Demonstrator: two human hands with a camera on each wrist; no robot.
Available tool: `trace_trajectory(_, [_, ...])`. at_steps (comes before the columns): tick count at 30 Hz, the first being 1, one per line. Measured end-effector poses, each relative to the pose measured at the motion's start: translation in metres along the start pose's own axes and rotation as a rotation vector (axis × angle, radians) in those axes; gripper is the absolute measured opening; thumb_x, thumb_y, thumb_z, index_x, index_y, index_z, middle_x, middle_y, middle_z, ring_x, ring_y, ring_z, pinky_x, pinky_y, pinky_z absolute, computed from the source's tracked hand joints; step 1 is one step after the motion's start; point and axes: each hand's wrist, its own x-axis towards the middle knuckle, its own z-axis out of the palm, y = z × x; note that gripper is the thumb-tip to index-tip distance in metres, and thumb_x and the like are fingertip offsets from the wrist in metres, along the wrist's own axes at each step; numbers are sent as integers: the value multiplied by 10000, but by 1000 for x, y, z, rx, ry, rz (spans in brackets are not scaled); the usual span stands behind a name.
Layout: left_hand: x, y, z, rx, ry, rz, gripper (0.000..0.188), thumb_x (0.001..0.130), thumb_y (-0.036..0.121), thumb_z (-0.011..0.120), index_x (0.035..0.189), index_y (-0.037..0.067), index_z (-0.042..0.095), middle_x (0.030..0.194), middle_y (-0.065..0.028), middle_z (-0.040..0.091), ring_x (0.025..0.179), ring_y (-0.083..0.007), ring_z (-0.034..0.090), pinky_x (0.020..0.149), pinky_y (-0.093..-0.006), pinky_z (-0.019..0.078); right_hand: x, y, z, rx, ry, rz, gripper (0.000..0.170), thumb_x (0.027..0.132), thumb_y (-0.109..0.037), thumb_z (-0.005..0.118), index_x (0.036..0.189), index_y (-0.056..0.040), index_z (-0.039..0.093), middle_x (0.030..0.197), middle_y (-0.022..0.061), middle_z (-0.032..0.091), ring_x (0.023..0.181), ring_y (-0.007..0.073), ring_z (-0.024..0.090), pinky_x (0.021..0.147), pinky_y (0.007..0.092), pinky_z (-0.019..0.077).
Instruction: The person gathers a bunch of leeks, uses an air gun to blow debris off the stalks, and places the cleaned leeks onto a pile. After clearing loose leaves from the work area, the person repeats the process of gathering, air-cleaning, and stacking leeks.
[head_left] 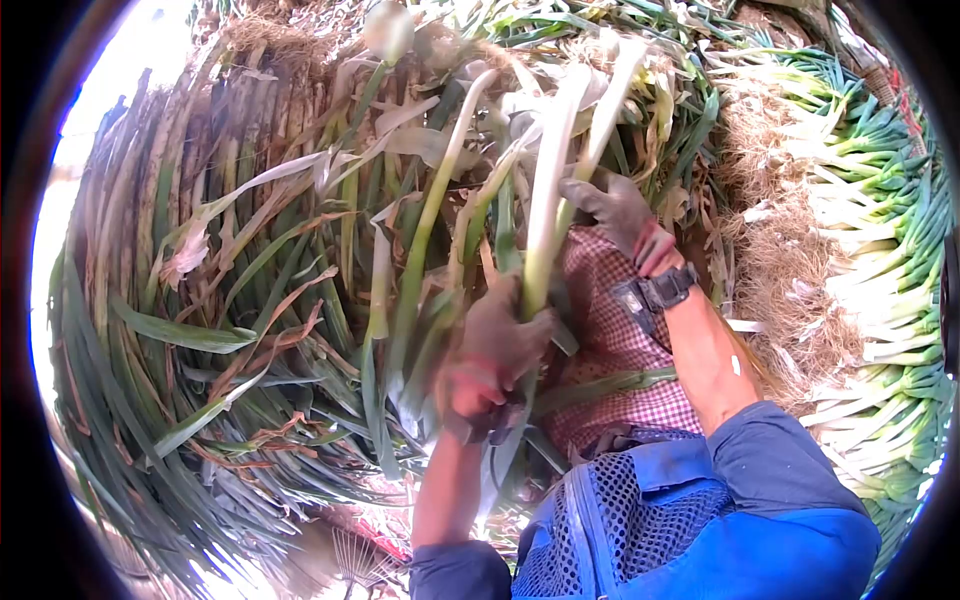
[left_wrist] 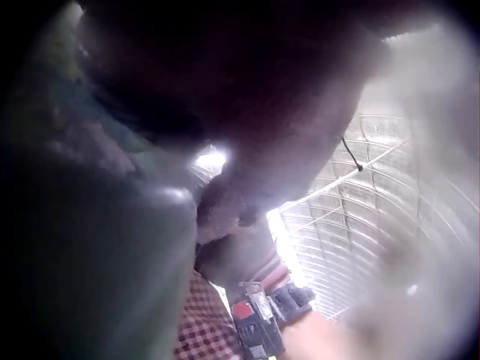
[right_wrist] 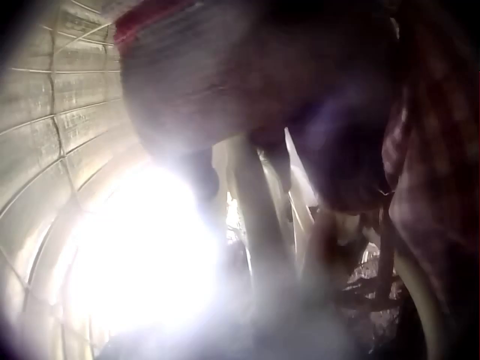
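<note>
Both hands wear dirty greyish work gloves. In the head view my left hand (head_left: 505,335), a little blurred, grips the lower green part of a thick green onion (head_left: 555,150), whose white end points up and away. My right hand (head_left: 620,215) is higher and to the right, its fingers curled at a second green onion (head_left: 610,105) that leans beside the first. Loose leaves and more green onions lie around and under the left hand. In the right wrist view the gloved hand is dark, with pale stalks (right_wrist: 259,202) below its fingers. Glare and shadow hide most of the left wrist view.
A big heap of untrimmed green onions (head_left: 200,200) with dry leaves fills the left. Along the right lies a row of cleaned ones (head_left: 860,230), roots (head_left: 780,190) facing inward. A checked cloth (head_left: 620,310) covers the lap. An arched, ribbed roof (left_wrist: 345,217) rises overhead.
</note>
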Motion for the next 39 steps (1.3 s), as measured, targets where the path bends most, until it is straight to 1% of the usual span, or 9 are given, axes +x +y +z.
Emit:
trace_trajectory(7, [6, 24, -26, 44, -236, -99, 413, 915, 30, 809, 1315, -19, 717, 999, -50, 771, 846, -105, 704, 775, -280, 596, -7, -1, 9, 111, 56, -56, 412, 946, -251, 842, 1186, 64, 728, 1112, 134, 777, 990, 210, 748, 908, 352, 629])
trace_trajectory(11, [53, 7, -69, -79, 136, 130, 374, 974, 94, 773, 1328, -13, 717, 1041, -73, 793, 909, -144, 731, 837, -288, 591, -8, -9, 32, 741, -43, 188, 523, 889, -370, 889, 1141, 53, 712, 1003, 108, 742, 884, 240, 719, 828, 398, 623])
trace_trajectory(16, [126, -30, -96, 1015, 440, 36, 543, 904, 267, 810, 1398, 78, 688, 1177, -208, 778, 1072, -372, 754, 963, -432, 585, -5, 12, 41, 751, -85, 112, 563, 914, -327, 873, 1274, 58, 676, 1030, 99, 743, 951, 218, 716, 852, 380, 618])
trace_trajectory(19, [123, -42, -104, 951, 323, 12, 646, 874, 323, 808, 1462, 110, 644, 1222, -247, 751, 1101, -457, 717, 983, -494, 573, 6, 7, 41, 725, -182, 90, 618, 949, -278, 838, 1411, 60, 605, 1063, 105, 751, 1026, 200, 713, 876, 370, 619])
trace_trajectory(22, [72, -9, -99, 592, 222, 17, 624, 924, 196, 770, 1510, 75, 593, 1134, -163, 788, 929, -283, 765, 863, -380, 597, 16, 9, 54, 783, -87, 250, 544, 973, -171, 761, 1422, 70, 571, 1229, 157, 749, 1100, 230, 721, 987, 410, 597])
trace_trajectory(24, [41, -6, -94, 71, 48, -99, 542, 962, 90, 747, 1476, -1, 600, 1047, -81, 755, 785, -122, 672, 717, -274, 559, 38, 32, 59, 719, -149, 297, 480, 1010, -216, 729, 1366, 87, 621, 1166, 144, 735, 1026, 270, 715, 957, 399, 609])
trace_trajectory(29, [13, 41, -96, -53, -212, -75, 653, 911, 137, 838, 1439, -43, 497, 1087, -111, 699, 928, -179, 720, 734, -328, 602, 46, -19, 90, 336, -373, 134, 534, 1038, -369, 687, 1366, 51, 654, 1367, 222, 700, 1290, 340, 650, 1138, 447, 528])
trace_trajectory(35, [51, 57, -80, 68, 356, 194, 402, 794, 80, 884, 1133, -10, 689, 953, -83, 746, 780, -172, 692, 718, -325, 586, 67, -89, 89, -194, -690, -198, 818, 1010, -677, 639, 1442, 17, 620, 1116, 103, 726, 1027, 191, 698, 954, 325, 595])
trace_trajectory(39, [18, 64, -127, 131, 453, 151, 378, 804, 35, 799, 1158, -37, 688, 927, -103, 740, 769, -198, 693, 706, -329, 565, 55, -79, 58, -678, -310, 187, 604, 1034, -531, 662, 1321, -4, 727, 1026, 117, 781, 920, 227, 773, 832, 368, 624])
